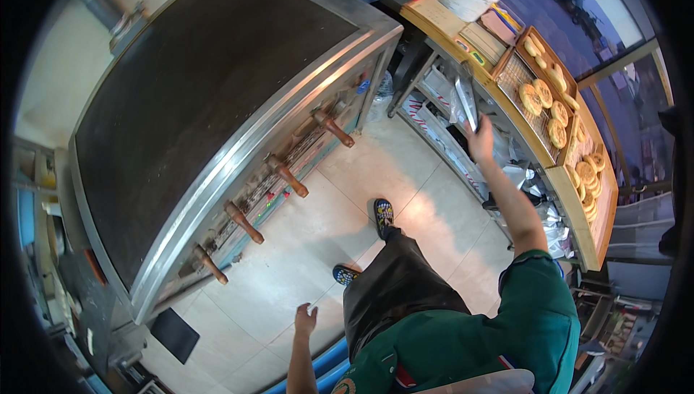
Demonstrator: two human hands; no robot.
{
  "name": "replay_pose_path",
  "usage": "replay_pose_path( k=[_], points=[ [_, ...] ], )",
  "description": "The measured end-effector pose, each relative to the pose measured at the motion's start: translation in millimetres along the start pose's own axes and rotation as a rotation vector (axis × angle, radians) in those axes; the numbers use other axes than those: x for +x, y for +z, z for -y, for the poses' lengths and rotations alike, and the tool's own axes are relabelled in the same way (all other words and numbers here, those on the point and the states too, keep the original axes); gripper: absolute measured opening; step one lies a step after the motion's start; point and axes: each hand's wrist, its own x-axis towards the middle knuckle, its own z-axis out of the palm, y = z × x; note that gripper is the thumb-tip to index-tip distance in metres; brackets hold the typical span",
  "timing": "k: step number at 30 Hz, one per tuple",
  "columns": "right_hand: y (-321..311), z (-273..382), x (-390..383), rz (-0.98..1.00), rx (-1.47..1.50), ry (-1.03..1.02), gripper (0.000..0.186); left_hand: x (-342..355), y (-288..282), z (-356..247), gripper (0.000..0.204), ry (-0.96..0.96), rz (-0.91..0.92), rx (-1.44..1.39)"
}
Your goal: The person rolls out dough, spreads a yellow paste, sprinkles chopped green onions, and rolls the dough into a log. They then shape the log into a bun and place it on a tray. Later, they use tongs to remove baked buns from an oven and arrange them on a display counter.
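Head view: your right hand point(480, 141) grasps metal tongs point(466, 97) by the bread counter point(571, 191).
Tongs rise toward eleven o'clock from your fist; your left hand point(305, 319) hangs open, empty.

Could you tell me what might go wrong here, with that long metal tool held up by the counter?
The right hand grips the long metal tool close to the counter edge, so it might knock the flatbreads or the wire rack. The left hand hangs free near the oven, whose wooden handles jut into the walkway and could catch a hip.
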Motion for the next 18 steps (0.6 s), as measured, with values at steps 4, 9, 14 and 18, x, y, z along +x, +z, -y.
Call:
replay_pose_path(
  k=[4,9,14,18],
  points=[
    [-10,-12,76,-0.079,-0.005,0.131,0.053,36,-2,-71,0.049,0.141,-0.071,-0.044],
    [24,-19,49,0.180,0.249,-0.126,0.046,178,-53,-229,0.081,0.364,-0.858,-0.204],
    [49,-37,-12,0.863,0.074,-0.115,0.058,299,-115,-295,0.058,-0.117,-0.538,-0.686],
    [53,-21,-37,1.286,0.221,0.046,0.059,305,-100,-308,0.035,-0.346,-0.621,-0.677]
  ],
)
